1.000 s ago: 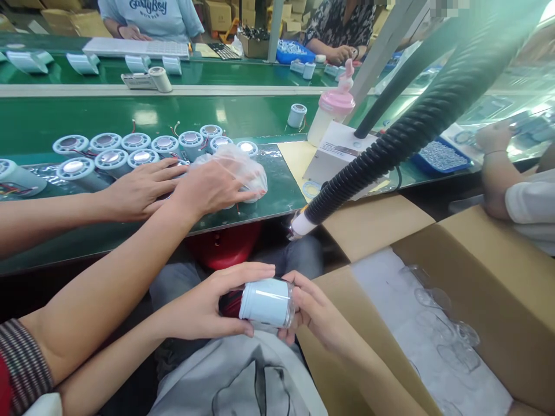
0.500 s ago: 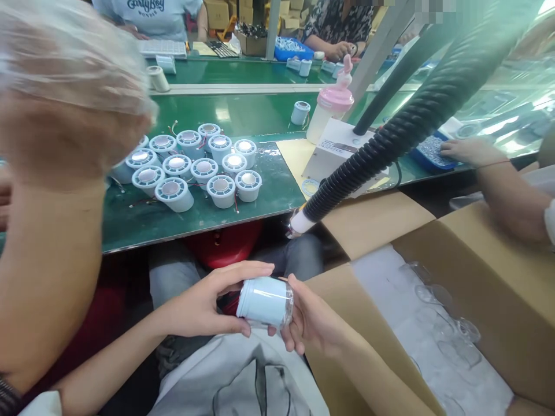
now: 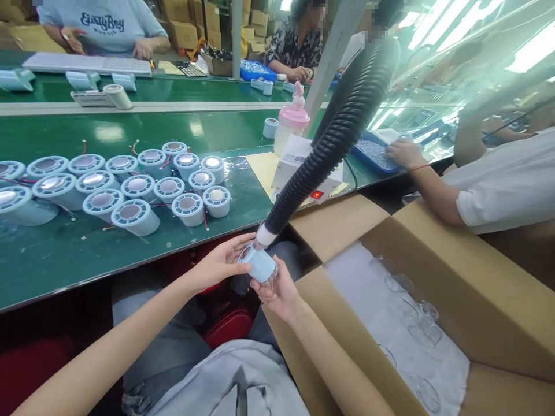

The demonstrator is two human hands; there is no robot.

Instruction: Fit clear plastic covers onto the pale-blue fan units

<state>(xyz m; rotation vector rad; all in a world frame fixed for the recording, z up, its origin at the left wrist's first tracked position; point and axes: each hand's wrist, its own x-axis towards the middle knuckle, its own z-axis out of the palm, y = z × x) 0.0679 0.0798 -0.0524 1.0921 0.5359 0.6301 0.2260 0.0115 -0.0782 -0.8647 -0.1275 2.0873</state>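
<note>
Hands both closed on our pale blue cylinder (image 3: 261,266): left hand (image 3: 219,264) cups its near side, right hand (image 3: 277,292) grips from below. Cylinder's long axis tilts up and away, open end touching the hose nozzle (image 3: 265,235) just above our fingers.

A long green worktop (image 3: 130,254) runs across the room, split by a pale rail (image 3: 130,107), with a second green belt beyond. Cardboard boxes (image 3: 182,32) are stacked along the far side. Bright strip lights (image 3: 531,55) glare at upper right behind clear sheeting
</note>
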